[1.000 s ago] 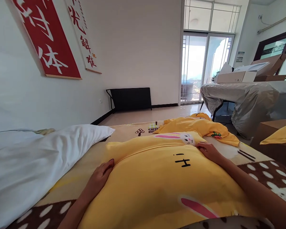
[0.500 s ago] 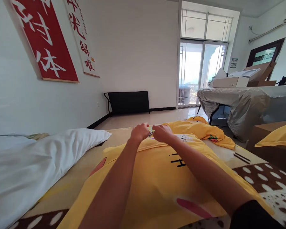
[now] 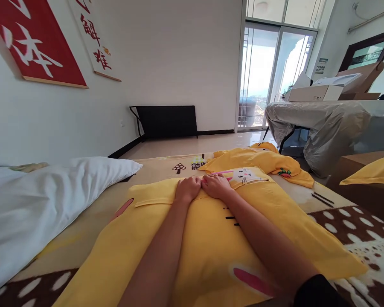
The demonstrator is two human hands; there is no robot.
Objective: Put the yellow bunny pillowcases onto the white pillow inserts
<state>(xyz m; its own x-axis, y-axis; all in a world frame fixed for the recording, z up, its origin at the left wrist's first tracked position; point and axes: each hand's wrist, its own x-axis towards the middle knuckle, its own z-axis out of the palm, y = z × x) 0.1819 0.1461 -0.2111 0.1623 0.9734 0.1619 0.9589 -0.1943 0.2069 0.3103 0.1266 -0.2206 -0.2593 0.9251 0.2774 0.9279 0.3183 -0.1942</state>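
A yellow pillowcase (image 3: 211, 256) with a pink ear print and a rabbit face lies across the bed in front of me. At its far edge my left hand (image 3: 189, 188) rests on the folded yellow fabric, fingers curled over it. Right beside it, almost touching, my right hand (image 3: 216, 186) is also curled on that edge, next to the rabbit face (image 3: 248, 175). The fingertips of both hands are hidden on the far side of the fold.
A white pillow (image 3: 67, 187) lies at left. Crumpled yellow cloth (image 3: 259, 160) is beyond the pillowcase on the patterned blanket (image 3: 160, 168). At right are a brown box (image 3: 355, 164) with yellow fabric on it and a plastic-covered table (image 3: 323, 115).
Both hands have come down onto the far edge of the pillowcase from slightly above it. The view has tilted downward, and the rabbit face shows more fully.
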